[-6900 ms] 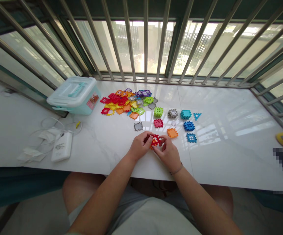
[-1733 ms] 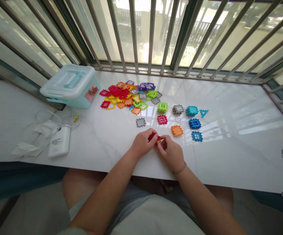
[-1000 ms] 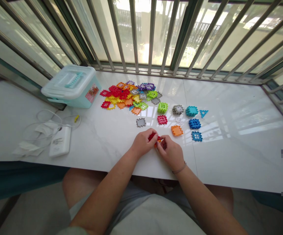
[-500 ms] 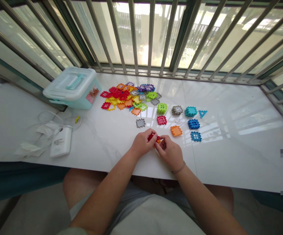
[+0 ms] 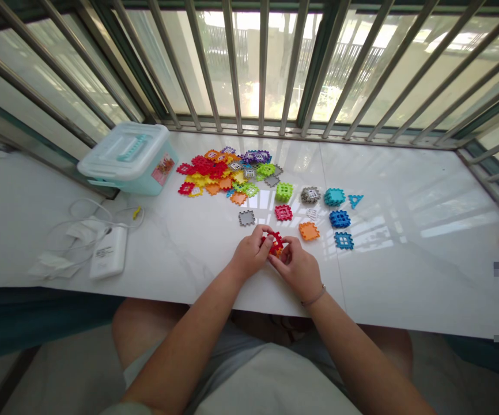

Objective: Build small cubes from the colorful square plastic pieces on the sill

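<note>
Between my two hands are red and orange interlocking tiles (image 5: pixel 276 243), held just above the white table near its front edge. My left hand (image 5: pixel 252 252) grips the red part from the left, thumb on its face. My right hand (image 5: pixel 296 264) pinches the right and lower side, where orange shows; how the tiles join is partly hidden by fingers. Just beyond the hands lie a grey tile (image 5: pixel 246 218), a red tile stack (image 5: pixel 283 212), an orange tile stack (image 5: pixel 309 231) and a white lattice tile (image 5: pixel 312 214).
A loose heap of mixed tiles (image 5: pixel 215 173) lies farther back. Green (image 5: pixel 283 192), grey (image 5: pixel 310 195), teal (image 5: pixel 335 197) and blue stacks (image 5: pixel 340 219) stand to the right. On the left are a lidded box (image 5: pixel 146 167), a white power bank (image 5: pixel 108 252) and cables. Barred windows border the back.
The red tile has turned in my fingers, so its openwork face now shows more toward me. My hands stay in nearly the same place; the view has shifted slightly.
</note>
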Tool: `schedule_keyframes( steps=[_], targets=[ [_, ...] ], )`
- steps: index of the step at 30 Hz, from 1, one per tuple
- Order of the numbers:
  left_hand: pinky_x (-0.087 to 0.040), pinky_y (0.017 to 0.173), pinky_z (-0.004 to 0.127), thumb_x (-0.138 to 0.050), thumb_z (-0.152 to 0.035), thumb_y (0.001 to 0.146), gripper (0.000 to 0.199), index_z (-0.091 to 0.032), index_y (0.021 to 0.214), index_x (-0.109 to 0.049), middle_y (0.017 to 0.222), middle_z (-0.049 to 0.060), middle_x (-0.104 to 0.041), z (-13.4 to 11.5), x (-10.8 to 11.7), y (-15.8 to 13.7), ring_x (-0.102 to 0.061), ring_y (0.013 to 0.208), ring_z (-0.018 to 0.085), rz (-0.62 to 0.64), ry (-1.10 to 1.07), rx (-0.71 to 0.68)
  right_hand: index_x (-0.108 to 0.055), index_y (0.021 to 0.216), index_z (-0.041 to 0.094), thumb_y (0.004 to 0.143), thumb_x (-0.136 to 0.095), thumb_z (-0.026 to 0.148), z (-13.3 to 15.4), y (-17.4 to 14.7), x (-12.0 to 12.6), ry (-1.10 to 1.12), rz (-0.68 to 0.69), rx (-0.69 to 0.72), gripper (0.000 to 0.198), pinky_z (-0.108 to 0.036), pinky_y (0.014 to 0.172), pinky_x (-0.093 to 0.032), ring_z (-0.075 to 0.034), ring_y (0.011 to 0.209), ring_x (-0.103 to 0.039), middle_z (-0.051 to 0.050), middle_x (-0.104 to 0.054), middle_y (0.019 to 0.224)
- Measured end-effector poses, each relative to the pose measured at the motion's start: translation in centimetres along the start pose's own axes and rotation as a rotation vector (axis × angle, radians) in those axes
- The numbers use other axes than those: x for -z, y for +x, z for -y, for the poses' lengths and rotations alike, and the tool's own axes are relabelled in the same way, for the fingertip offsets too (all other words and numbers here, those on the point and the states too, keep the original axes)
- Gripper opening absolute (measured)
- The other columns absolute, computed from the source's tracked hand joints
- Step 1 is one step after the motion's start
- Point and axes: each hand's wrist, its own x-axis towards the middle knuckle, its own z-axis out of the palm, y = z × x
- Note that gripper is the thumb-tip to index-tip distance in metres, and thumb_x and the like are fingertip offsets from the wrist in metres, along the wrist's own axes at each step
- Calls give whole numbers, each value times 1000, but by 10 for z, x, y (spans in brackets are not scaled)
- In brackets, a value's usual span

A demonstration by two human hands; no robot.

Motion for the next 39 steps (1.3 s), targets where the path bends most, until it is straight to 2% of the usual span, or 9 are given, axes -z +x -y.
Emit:
schedule_keyframes(
  steps=[11, 17, 29, 39],
  targets=[
    [-45, 64, 27, -47, -45, 112, 28, -24, 124, -61, 72, -3, -71, 1, -1, -1, -70, 66, 19, 7, 62, -9, -60, 135, 21, 97, -71, 52, 2, 0, 2, 23, -8, 1, 50, -26, 63, -40, -19, 71, -71, 1, -74, 82],
    [-47, 67, 27, -48, -44, 111, 27, -24, 124, -63, 75, -2, -73, 1, -1, -1, -72, 69, 19, 3, 88, -5, -61, 132, 22, 97, -70, 48, 2, 0, 1, 8, 6, -5, 45, -26, 63, -39, -18, 69, -70, 2, -74, 81],
    [-54, 76, 31, -57, -42, 108, 23, -27, 122, -65, 98, 2, -81, 0, -3, -1, -76, 82, 21, 20, 148, -36, -64, 131, 22, 98, -68, 45, 4, 1, 1, -21, 31, -18, 40, -27, 62, -38, -18, 68, -70, 1, -75, 80],
    [-54, 77, 30, -57, -44, 108, 22, -27, 118, -67, 98, 2, -80, 2, -4, 0, -75, 83, 21, 44, 161, -43, -66, 125, 23, 98, -67, 45, 6, 1, 2, -60, 21, -15, 34, -27, 61, -36, -18, 66, -68, 2, -73, 76]
  ],
)
